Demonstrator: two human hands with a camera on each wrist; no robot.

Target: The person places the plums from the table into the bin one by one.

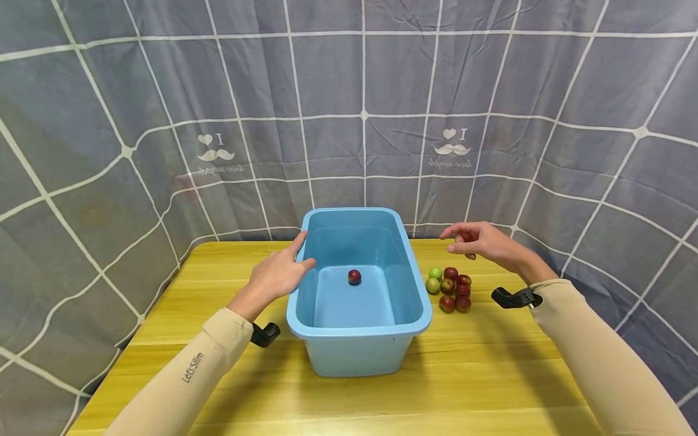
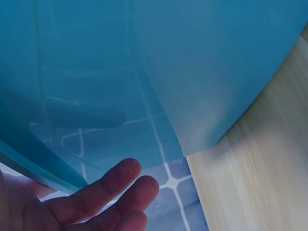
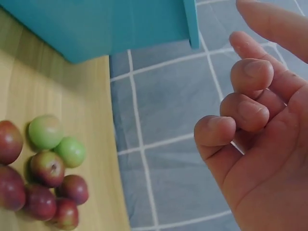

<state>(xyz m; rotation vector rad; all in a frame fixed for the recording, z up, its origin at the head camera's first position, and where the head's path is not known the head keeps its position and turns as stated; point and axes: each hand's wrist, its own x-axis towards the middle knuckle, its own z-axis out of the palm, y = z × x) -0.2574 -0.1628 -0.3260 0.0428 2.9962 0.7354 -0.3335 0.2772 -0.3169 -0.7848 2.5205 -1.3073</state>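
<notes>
A deep light-blue plastic tub (image 1: 349, 332) stands mid-table, with one dark red plum (image 1: 354, 277) on its floor. My left hand (image 1: 279, 272) rests at the tub's left rim, thumb over the edge and fingers fairly straight. The left wrist view has those fingers (image 2: 108, 187) below the rim, outside the wall. My right hand (image 1: 480, 239) is raised above the far side of a cluster of red plums (image 1: 462, 290), right of the tub. Its fingers (image 3: 245, 113) hang loosely curled, holding nothing. Beside the red ones are a green plum (image 1: 435, 273) and a yellow-green plum (image 1: 432, 285).
Everything stands on a yellow wood-grain table (image 1: 218, 357). A grey curtain with white grid lines (image 1: 338, 79) hangs behind and along both sides. The tub's high walls stand between the plum cluster and my left hand. Each wrist wears a black strap mount (image 1: 515, 298).
</notes>
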